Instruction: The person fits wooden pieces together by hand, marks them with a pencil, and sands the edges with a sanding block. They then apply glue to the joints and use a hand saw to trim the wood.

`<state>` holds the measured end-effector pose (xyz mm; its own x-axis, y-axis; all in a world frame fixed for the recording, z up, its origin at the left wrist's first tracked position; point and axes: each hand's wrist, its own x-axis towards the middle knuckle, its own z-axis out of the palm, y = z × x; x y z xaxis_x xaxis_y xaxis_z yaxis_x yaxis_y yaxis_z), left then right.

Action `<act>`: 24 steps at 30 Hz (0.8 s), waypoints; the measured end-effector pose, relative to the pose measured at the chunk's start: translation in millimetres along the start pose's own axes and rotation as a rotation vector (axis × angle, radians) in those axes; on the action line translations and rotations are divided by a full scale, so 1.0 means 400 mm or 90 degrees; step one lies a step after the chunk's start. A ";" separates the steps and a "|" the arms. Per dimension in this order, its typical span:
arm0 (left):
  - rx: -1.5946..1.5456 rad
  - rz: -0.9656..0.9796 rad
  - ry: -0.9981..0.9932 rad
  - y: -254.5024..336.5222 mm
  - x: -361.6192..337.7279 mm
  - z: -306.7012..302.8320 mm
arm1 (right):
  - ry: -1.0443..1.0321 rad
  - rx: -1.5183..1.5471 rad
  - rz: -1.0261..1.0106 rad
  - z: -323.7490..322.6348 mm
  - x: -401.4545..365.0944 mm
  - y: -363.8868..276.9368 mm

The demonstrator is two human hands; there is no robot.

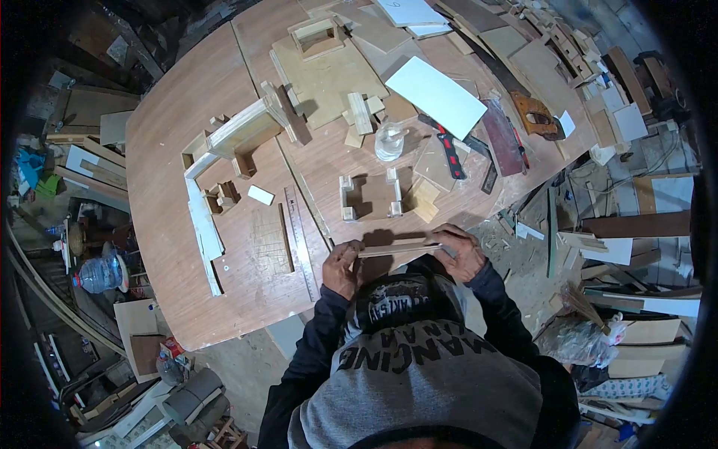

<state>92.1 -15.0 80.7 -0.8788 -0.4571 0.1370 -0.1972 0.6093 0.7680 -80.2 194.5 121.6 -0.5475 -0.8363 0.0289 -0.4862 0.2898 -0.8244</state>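
Both hands pinch a thin pale wooden strip (pixel 400 248) by its ends: left hand (pixel 342 268), right hand (pixel 460 253). It lies level over the brown round tabletop's (pixel 172 150) near edge. Long steel ruler (pixel 299 241) just left; bare board between them.

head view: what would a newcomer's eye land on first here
First, the hands at the near table edge: the left hand and right hand each grip an end of a thin wooden strip. Just beyond it sits a small wooden frame on the brown table. A bright white board stands out farther back.
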 end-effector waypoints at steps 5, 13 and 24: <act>-0.042 -0.035 0.082 0.132 0.101 0.138 | 0.165 -0.020 0.018 -0.096 -0.078 0.224; 0.175 0.081 -0.109 0.285 0.285 0.317 | 0.570 0.358 0.314 -0.199 0.002 0.609; 0.019 -0.033 -0.175 0.236 0.316 0.434 | 0.464 0.326 0.275 -0.344 0.272 0.657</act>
<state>-113.2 97.3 62.0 -0.9513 -0.2977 -0.0799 -0.2540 0.6105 0.7502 -361.3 243.7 -14.3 -0.9772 -0.1656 -0.1328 0.1133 0.1218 -0.9861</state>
